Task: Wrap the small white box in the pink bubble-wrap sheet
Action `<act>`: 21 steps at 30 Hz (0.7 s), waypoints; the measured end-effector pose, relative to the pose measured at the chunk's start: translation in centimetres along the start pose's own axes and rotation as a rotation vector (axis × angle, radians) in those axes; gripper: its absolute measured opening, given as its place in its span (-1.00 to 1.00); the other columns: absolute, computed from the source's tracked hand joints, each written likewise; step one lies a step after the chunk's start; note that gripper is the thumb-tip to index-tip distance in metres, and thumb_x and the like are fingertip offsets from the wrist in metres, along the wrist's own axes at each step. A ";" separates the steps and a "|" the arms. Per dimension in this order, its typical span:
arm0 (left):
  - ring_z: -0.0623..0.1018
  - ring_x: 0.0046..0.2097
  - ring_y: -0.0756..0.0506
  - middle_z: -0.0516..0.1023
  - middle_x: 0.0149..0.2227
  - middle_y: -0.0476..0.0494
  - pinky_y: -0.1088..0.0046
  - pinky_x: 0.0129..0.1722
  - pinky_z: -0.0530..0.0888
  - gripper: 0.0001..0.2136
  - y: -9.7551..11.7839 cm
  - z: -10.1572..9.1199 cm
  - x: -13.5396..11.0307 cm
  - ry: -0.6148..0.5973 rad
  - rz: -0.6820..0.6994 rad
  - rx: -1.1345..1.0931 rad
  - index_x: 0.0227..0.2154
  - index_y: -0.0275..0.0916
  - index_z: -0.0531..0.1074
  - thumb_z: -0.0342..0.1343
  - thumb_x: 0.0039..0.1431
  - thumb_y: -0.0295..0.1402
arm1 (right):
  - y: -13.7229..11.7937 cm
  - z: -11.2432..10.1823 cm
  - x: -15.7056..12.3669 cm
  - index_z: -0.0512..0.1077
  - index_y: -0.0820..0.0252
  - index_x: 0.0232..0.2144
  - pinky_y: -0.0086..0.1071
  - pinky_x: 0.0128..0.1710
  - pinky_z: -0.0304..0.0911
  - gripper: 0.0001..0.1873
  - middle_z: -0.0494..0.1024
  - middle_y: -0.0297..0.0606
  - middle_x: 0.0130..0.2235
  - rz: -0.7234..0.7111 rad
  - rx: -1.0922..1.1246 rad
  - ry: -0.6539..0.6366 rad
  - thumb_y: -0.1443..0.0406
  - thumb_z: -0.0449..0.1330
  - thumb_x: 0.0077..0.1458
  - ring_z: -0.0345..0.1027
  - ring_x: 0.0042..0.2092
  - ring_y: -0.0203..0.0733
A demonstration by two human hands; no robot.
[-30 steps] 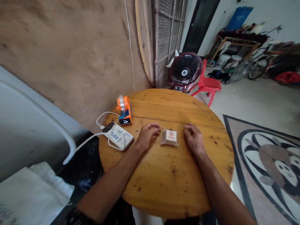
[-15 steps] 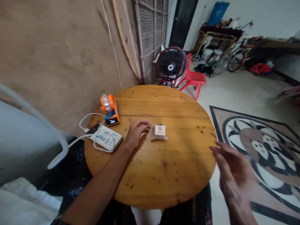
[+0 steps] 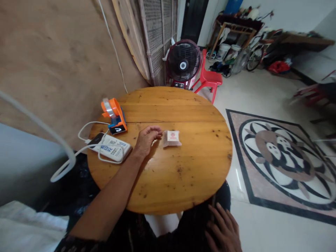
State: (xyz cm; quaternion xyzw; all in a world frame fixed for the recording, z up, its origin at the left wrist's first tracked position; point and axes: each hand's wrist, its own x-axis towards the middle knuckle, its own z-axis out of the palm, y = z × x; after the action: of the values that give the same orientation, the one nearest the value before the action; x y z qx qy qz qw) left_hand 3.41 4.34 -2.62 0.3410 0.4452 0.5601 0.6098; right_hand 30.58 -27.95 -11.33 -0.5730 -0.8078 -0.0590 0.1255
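A small clear-wrapped packet with a pale label and red print (image 3: 172, 138) lies on the round wooden table (image 3: 168, 182). Just left of it, my left hand (image 3: 149, 137) rests on the tabletop, loosely curled and holding nothing. A narrow gap separates its fingertips from the wrapper. My right hand (image 3: 223, 229) is below the table's near right edge, fingers spread over my dark-clothed leg, with nothing in it.
An orange and blue tape dispenser (image 3: 114, 115) stands at the table's left, behind a white power bank (image 3: 111, 148) with a looped white cable. Beyond the table are a fan (image 3: 183, 63) and a red chair (image 3: 210, 75). A panda-patterned floor inlay (image 3: 283, 154) lies to the right.
My right hand has come down and inward from beside the table's right edge to my leg. The left hand keeps its place by the packet. The whole view has shifted slightly.
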 end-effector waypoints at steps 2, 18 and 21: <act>0.54 -0.38 -0.03 0.54 -0.45 -0.09 0.47 -0.37 0.45 -0.83 0.1 0.0 0.0 -0.007 -0.009 -0.004 -0.43 -0.32 0.48 0.22 -0.19 -0.44 | 0.3 -1.6 -1.0 0.52 -0.04 -0.33 0.07 -0.01 0.29 -0.86 0.47 -0.25 0.11 -0.099 0.009 -0.081 0.23 0.20 -0.01 0.34 0.12 0.15; 0.55 -0.40 0.00 0.55 -0.45 -0.08 0.50 -0.37 0.46 -0.82 -0.5 -0.8 0.5 -0.082 0.008 -0.033 -0.42 -0.34 0.47 0.20 -0.21 -0.48 | -1.7 -1.4 -0.3 0.44 0.10 -0.44 -0.07 0.02 0.09 -0.80 0.58 -0.30 -0.09 0.195 0.161 -0.183 0.38 0.07 0.18 0.37 0.01 -0.03; 0.56 -0.39 -0.01 0.56 -0.44 -0.08 0.49 -0.35 0.46 -0.80 -0.6 -0.9 0.8 -0.094 0.003 -0.028 -0.42 -0.35 0.47 0.21 -0.23 -0.46 | -1.6 -1.7 -1.4 0.43 0.13 -0.40 -0.08 -0.01 0.11 -0.77 0.56 -0.22 -0.16 0.221 0.158 -0.236 0.42 0.01 0.18 0.36 -0.04 -0.03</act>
State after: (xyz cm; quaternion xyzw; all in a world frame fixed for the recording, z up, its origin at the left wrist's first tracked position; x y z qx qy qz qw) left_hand 2.80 4.97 -3.58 0.3592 0.4076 0.5506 0.6338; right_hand 29.75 -30.18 -10.04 -0.6497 -0.7509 0.0865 0.0805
